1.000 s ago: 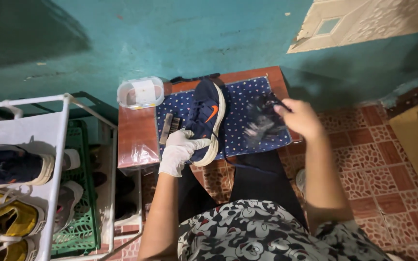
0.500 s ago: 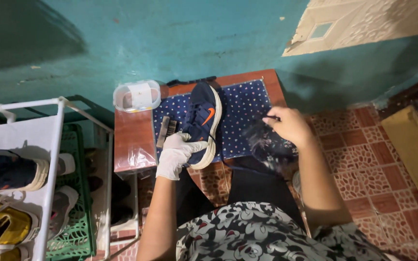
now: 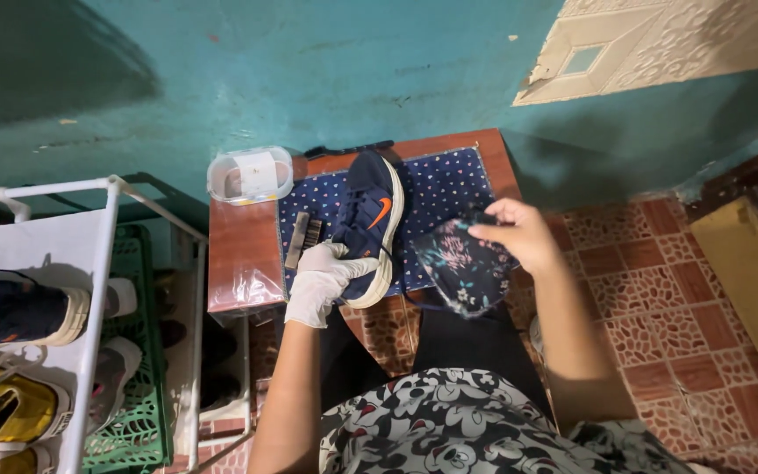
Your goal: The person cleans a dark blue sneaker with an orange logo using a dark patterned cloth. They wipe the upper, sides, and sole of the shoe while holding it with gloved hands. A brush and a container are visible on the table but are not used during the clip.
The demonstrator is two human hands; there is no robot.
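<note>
Left hand: gloved, gripping heel of navy shoe on dotted mat.
Right hand: bare, pinching a dark floral cloth.
Beside shoe: brush.

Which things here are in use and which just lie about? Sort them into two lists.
In use:
left hand, gloved, on the navy shoe
right hand holding the dark floral cloth
dotted mat

Lying about:
brush
clear lidded tub
shoes on the white rack
green crate

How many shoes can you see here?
3, perhaps more: a navy sneaker on the table under the gloved left hand, a navy one and a yellow one on the rack; others may be hidden.
</note>
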